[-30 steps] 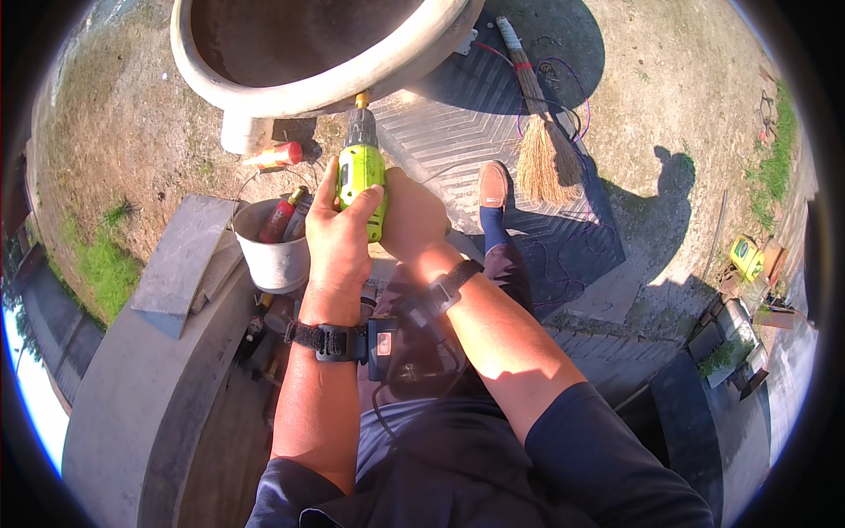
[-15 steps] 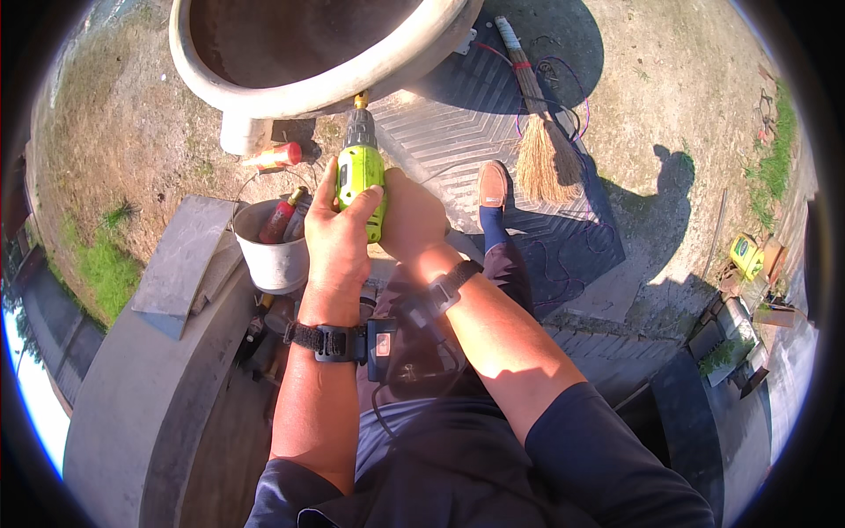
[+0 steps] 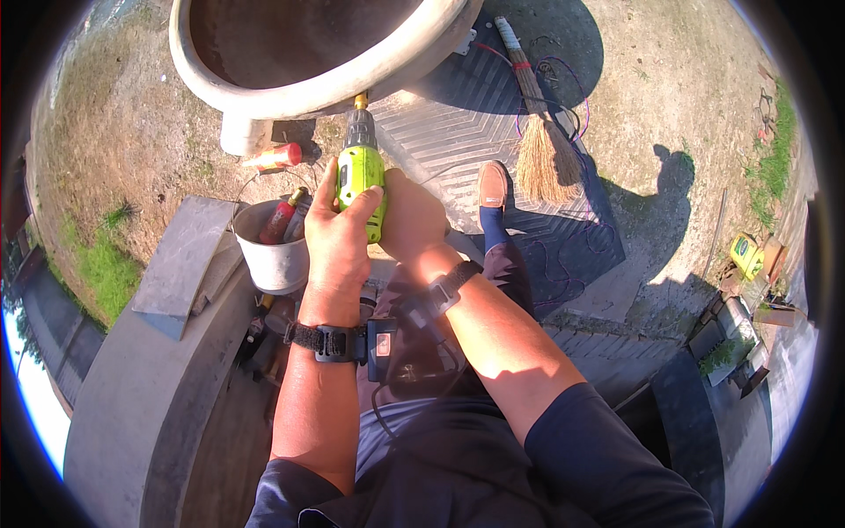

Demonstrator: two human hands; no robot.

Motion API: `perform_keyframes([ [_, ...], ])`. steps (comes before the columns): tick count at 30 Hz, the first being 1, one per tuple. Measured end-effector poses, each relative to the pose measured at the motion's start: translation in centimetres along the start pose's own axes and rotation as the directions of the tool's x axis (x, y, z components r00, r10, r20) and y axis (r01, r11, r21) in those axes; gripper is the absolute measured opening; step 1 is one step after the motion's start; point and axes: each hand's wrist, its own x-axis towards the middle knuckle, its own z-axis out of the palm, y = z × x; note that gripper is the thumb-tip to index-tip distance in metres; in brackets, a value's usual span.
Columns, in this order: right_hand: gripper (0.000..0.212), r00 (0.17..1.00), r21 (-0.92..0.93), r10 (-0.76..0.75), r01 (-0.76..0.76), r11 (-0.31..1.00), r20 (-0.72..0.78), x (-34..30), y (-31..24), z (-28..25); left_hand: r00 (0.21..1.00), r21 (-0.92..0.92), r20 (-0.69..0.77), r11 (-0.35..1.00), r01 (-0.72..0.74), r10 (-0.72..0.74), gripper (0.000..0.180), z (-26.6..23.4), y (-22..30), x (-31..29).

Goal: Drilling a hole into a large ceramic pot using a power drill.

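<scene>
Both my hands are closed around a lime-green power drill point(image 3: 356, 169) with a dark chuck and a brass-coloured bit. My left hand point(image 3: 341, 233) wraps its left side, thumb across the back. On the other side, my right hand point(image 3: 412, 216) grips it lower down; the drill's handle is mostly hidden between my hands. The bit points away from me and meets the outer wall of a big pale round pot point(image 3: 264, 104), just under its rim. Its exact contact spot is hard to make out. Wide and open-topped, the pot shows a brown inside.
A white bucket point(image 3: 273, 264) holding red-capped bottles stands left of my hands, beside grey slabs point(image 3: 180, 255). An orange-red bottle point(image 3: 280, 157) lies near the pot. At right, a straw broom point(image 3: 544, 158) and thin cords rest on a dark ribbed mat point(image 3: 572, 238).
</scene>
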Motion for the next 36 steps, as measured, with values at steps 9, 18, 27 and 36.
perform_keyframes([
  [9, 0.020, 1.000, -0.010, -0.006, 0.006, 1.000, -0.005, 0.03, -0.03, 0.07, 1.000, 0.011, -0.004, 1.000, -0.001, 0.001, 0.070, -0.11, -0.09, 0.02],
  [18, 0.022, 1.000, -0.017, -0.011, 0.011, 1.000, -0.007, 0.00, 0.05, 0.10, 1.000, 0.003, -0.004, 1.000, -0.001, 0.001, 0.069, -0.01, 0.04, -0.06],
  [27, 0.021, 1.000, -0.002, -0.005, 0.005, 1.000, -0.008, -0.07, -0.11, -0.01, 1.000, 0.003, -0.004, 1.000, 0.007, -0.007, 0.068, -0.03, 0.06, -0.02],
  [36, 0.020, 1.000, -0.005, 0.010, -0.010, 1.000, -0.006, -0.16, -0.25, -0.09, 1.000, 0.011, -0.005, 1.000, 0.009, -0.009, 0.069, 0.02, 0.20, -0.09],
])
